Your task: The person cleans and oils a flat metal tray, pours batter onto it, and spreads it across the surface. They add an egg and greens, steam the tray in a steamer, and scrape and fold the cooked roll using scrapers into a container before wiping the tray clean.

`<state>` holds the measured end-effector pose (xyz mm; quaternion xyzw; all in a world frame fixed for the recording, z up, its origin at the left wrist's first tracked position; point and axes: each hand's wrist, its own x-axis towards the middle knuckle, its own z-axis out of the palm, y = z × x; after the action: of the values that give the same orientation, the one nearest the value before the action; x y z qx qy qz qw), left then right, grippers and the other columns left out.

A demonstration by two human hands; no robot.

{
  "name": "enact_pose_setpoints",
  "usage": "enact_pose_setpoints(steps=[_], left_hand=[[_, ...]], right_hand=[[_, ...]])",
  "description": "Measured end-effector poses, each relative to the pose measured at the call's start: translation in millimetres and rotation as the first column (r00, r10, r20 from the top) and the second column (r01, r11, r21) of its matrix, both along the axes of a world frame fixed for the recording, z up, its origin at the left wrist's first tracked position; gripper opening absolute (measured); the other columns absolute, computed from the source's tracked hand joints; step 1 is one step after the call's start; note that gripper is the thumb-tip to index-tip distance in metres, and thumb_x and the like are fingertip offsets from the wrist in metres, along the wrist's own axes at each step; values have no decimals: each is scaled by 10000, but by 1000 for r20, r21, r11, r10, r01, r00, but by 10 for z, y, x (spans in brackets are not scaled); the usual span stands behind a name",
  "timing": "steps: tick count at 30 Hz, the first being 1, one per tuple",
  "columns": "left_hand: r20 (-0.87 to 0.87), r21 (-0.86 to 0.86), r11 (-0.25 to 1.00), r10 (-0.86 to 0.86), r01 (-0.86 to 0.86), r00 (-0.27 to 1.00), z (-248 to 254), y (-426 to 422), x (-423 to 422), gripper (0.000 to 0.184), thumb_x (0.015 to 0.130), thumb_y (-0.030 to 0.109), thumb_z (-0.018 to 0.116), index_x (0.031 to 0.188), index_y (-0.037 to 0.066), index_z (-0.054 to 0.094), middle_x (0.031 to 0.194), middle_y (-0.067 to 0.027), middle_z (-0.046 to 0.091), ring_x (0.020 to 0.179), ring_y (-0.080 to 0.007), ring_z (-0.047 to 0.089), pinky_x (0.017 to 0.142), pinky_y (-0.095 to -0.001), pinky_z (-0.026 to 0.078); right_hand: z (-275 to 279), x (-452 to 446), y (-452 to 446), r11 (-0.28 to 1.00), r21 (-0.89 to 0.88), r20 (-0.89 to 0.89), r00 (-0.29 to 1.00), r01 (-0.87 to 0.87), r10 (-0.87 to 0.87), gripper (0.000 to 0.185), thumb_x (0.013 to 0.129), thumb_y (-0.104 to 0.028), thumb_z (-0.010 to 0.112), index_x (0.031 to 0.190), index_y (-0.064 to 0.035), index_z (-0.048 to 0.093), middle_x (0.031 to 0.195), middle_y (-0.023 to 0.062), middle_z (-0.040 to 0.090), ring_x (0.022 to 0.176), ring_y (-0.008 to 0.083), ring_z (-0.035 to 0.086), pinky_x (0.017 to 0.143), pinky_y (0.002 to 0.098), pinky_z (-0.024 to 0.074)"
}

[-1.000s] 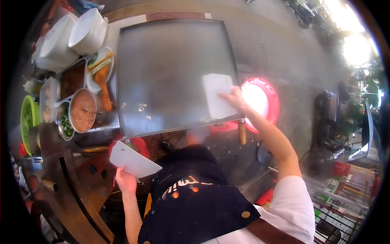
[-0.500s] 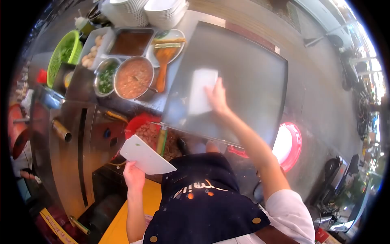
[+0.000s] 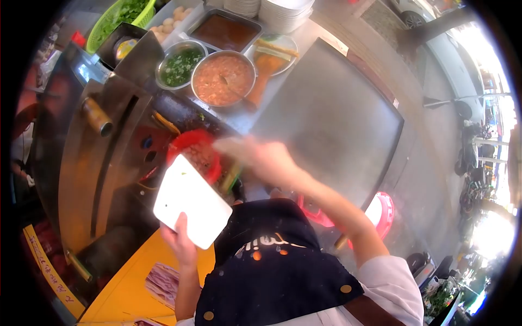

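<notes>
My left hand (image 3: 182, 243) grips the lower edge of a white rectangular plate (image 3: 191, 204), thumb on its face; a green bit and a dark speck lie on the plate. My right hand (image 3: 272, 157), smeared by motion, is closed on a pale flat thing (image 3: 232, 149), blurred, near the lower left corner of the metal griddle (image 3: 337, 119). Just beyond the plate is a red basin (image 3: 213, 169) with pinkish pieces inside. A steel bowl of reddish-pink mixture (image 3: 223, 81) with a spoon stands left of the griddle, beside a bowl of chopped greens (image 3: 182, 65).
A tray of brown sauce (image 3: 225, 30), eggs (image 3: 167, 23), stacked white containers (image 3: 285, 13) and a plate with a brush (image 3: 277, 51) stand at the back. A green basket (image 3: 117, 22) holds leaves. A pink-rimmed tub (image 3: 385, 214) is right of the griddle.
My right hand has moved left off the griddle with the pale flat thing. The plate in my left hand now faces the camera more fully. The view has turned toward the left.
</notes>
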<state>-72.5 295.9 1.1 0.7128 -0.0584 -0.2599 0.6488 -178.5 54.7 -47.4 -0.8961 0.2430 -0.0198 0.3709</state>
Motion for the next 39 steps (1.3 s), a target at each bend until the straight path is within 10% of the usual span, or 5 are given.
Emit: enact_pose_setpoints(steps=[8, 19, 20, 25, 39], left_hand=[[256, 768, 594, -628, 241, 735, -914, 159, 379, 281, 880, 108, 477, 1052, -94, 567, 893, -279, 640, 866, -438, 618, 731, -469, 473], [453, 403, 839, -530, 365, 717, 137, -630, -190, 289, 966, 117, 454, 1094, -119, 559, 945, -193, 664, 854, -258, 644, 770, -377, 473], [498, 369, 870, -483, 328, 720, 162, -675, -252, 294, 969, 117, 448, 1109, -120, 551, 980, -191, 657, 882, -251, 637, 794, -369, 470], [520, 183, 951, -310, 250, 796, 464, -840, -159, 289, 962, 97, 452, 1137, -121, 527, 1126, -177, 605, 1013, -220, 586, 891, -341, 440], [625, 127, 870, 303, -477, 719, -94, -3312, 3891, 222, 781, 116, 648, 955, -12, 597, 773, -119, 643, 669, -221, 635, 614, -362, 509]], right_hand=[[-47, -1178, -398, 934, -255, -74, 958, 249, -276, 213, 871, -186, 572, 1021, -87, 458, 652, 141, 621, 595, 336, 637, 503, 451, 494], [24, -456, 59, 995, 75, -1, 998, 65, -65, 286, 888, -234, 544, 1090, -38, 492, 721, 178, 630, 692, 322, 660, 606, 447, 527], [671, -206, 193, 653, 708, -153, 961, 268, -229, 303, 878, -192, 544, 1105, 0, 487, 820, 165, 653, 712, 312, 667, 604, 416, 538], [620, 177, 620, 990, 59, 674, 737, -126, 53, 447, 881, -148, 555, 1277, 38, 459, 1325, 217, 493, 1191, 350, 517, 961, 402, 448], [-264, -968, 322, 878, 448, 188, 943, 168, -276, 233, 945, -81, 534, 1160, -4, 577, 953, 112, 696, 796, 156, 669, 694, 276, 530]])
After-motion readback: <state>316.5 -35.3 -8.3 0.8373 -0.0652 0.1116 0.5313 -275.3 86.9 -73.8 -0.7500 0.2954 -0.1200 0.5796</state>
